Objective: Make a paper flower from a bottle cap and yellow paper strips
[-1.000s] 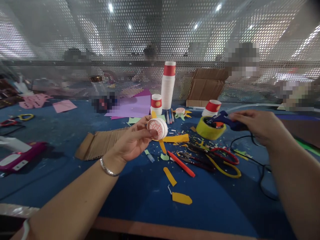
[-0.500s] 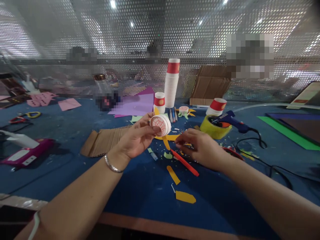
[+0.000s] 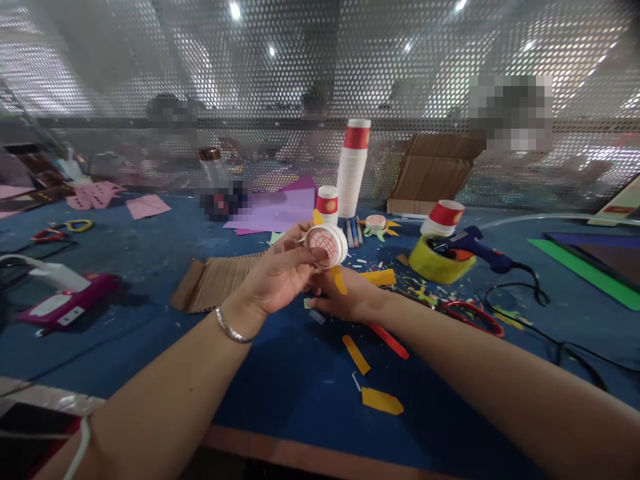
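My left hand [image 3: 280, 270] is closed around a short cut-down paper cup [image 3: 325, 245]. Red crossing lines are drawn on the cup's round face, and orange paper strips [image 3: 340, 281] stick out above and below it. My right hand [image 3: 345, 293] is low behind the cup, close to my left fingers. Its fingertips are partly hidden, so what they hold, if anything, does not show. Beside its thumb lie a pale green paper scrap [image 3: 307, 303] and a small translucent blue piece [image 3: 317, 317]. A red marker [image 3: 393, 343] extends from under my right forearm.
Orange paper pieces [image 3: 382, 401] lie in front. Right are red-handled scissors [image 3: 475, 317], a yellow tape roll [image 3: 440, 265] and a blue glue gun [image 3: 480, 247] with its cord. A tall cup stack [image 3: 353, 173] stands behind; corrugated cardboard [image 3: 220, 280] lies left.
My right hand has moved left, from beside the red marker to below and behind the cut-down cup. The left hand keeps its hold on the cup. The view has shifted slightly.
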`<state>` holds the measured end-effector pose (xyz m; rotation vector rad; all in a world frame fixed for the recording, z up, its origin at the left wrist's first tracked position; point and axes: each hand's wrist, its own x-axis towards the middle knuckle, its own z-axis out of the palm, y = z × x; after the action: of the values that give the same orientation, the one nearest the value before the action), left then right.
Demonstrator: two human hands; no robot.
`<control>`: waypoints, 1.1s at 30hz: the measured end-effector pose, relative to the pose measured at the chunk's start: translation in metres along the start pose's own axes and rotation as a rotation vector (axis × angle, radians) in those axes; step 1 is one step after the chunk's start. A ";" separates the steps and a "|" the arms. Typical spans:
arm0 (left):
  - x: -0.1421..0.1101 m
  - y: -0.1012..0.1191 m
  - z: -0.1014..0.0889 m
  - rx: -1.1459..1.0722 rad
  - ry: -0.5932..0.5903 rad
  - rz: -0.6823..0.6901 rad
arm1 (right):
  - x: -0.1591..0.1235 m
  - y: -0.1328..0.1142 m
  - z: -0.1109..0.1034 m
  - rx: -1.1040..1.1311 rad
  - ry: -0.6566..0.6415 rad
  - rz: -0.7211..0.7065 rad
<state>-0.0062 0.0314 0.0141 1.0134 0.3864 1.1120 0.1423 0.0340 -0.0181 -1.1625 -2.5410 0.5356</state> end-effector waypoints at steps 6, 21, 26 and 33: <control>0.001 0.002 0.001 -0.012 -0.011 0.021 | 0.003 0.000 0.003 0.048 -0.031 0.008; 0.001 0.003 0.002 -0.019 0.010 0.034 | -0.010 -0.005 0.008 0.156 0.076 0.015; 0.003 0.006 -0.001 -0.027 0.060 0.016 | -0.027 0.000 -0.005 0.337 0.153 0.084; 0.003 0.003 0.001 -0.038 0.072 -0.096 | -0.068 0.005 -0.025 0.710 0.252 0.220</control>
<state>-0.0059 0.0342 0.0176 0.9136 0.4655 1.0673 0.1992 -0.0099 -0.0058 -1.1318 -1.7756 1.1418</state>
